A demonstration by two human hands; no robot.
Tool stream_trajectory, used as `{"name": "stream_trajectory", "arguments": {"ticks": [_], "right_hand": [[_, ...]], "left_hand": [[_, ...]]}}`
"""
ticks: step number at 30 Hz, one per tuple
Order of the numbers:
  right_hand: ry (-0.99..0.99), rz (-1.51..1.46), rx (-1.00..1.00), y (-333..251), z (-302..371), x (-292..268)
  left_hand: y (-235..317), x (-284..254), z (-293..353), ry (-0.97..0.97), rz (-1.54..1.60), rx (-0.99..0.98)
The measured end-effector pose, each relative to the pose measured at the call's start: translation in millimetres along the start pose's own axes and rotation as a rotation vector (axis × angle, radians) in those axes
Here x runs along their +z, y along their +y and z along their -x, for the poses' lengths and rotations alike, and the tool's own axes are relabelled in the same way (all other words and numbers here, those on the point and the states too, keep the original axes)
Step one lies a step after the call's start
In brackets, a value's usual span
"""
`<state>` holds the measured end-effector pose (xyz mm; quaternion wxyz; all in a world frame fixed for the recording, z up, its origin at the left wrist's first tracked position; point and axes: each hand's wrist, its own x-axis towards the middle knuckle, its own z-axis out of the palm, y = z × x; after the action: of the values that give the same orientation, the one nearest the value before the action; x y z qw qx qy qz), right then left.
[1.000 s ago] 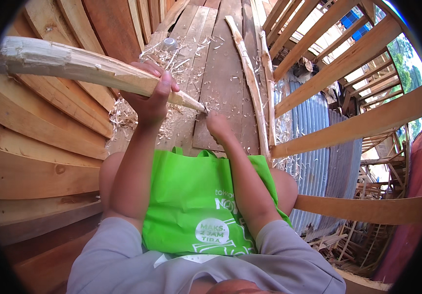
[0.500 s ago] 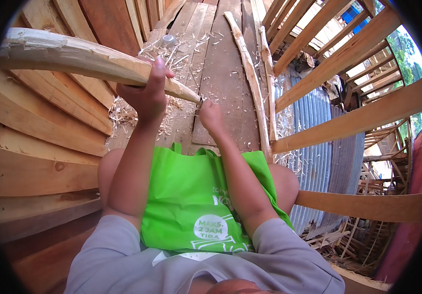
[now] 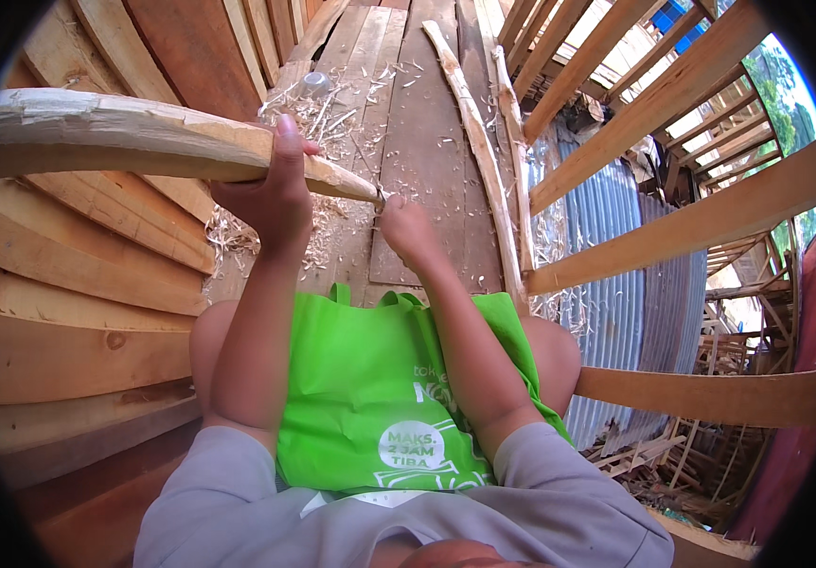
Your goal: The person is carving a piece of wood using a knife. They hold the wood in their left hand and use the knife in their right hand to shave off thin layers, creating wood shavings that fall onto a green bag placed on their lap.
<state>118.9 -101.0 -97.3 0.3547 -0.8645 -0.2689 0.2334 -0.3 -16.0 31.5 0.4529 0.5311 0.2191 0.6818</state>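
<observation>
A long pale wooden pole (image 3: 143,142), stripped of bark and marked with flat cuts, reaches from the left edge to in front of me and tapers to a narrow tip. My left hand (image 3: 275,185) is wrapped around it from below, thumb laid up along its side. At the tip, my right hand (image 3: 406,227) is closed in a fist. A small dark bit shows between this fist and the wood, but what the fingers hold is hidden. Over my lap lies a green cloth bag (image 3: 351,369) with white print.
Wood shavings (image 3: 323,118) litter the plank floor (image 3: 417,142), with a clear cup (image 3: 315,84) among them. Two peeled poles (image 3: 474,133) lie ahead to the right. Stacked boards (image 3: 77,284) line my left; a slatted wooden railing (image 3: 692,246) stands right, corrugated metal (image 3: 607,284) beyond it.
The pole's thick left end has dropped lower in the view. Both hands have shifted slightly left with it, keeping their grips, and the surroundings have shifted a little too.
</observation>
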Motion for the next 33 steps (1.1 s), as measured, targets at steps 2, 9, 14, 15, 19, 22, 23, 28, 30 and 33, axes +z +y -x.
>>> {"name": "stream_trajectory", "arguments": {"ticks": [2,9,14,15,19,22,23,28,30,33], "right_hand": [[-0.008,-0.051,-0.003,-29.8,10.6,-2.8],[0.043,0.011,0.116,46.6,-24.6,7.8],[0.017,0.062,-0.018,4.5,-4.7,1.6],[-0.048,0.026,0.038,-3.4,-2.3,-1.5],[-0.305,-0.076,0.314,2.6,-11.7,-17.3],[-0.176,-0.036,0.259,23.5,-23.3,-10.6],[-0.089,-0.009,0.193,22.0,-20.0,-5.4],[-0.123,0.045,-0.033,-22.9,7.4,-15.0],[-0.163,-0.004,0.058,-16.3,5.5,-18.8],[-0.114,0.006,0.131,28.0,-22.0,-0.7]], "left_hand": [[-1.2,-2.1,2.2,0.01,-0.01,-0.019],[-6.4,0.6,1.2,-0.041,0.114,0.017],[4.1,0.3,1.8,-0.044,0.082,-0.019],[-0.6,-3.2,2.2,-0.059,0.085,-0.005],[-7.3,-6.5,1.4,-0.105,0.231,0.034],[-10.1,-1.6,1.7,-0.151,0.299,0.053],[-9.3,-2.9,0.4,-0.152,0.327,0.054],[-14.7,-14.3,-3.5,-0.155,0.331,0.059],[-14.4,-11.6,-1.0,-0.181,0.25,0.051],[-16.5,-8.3,-0.8,-0.208,0.412,0.059]]}}
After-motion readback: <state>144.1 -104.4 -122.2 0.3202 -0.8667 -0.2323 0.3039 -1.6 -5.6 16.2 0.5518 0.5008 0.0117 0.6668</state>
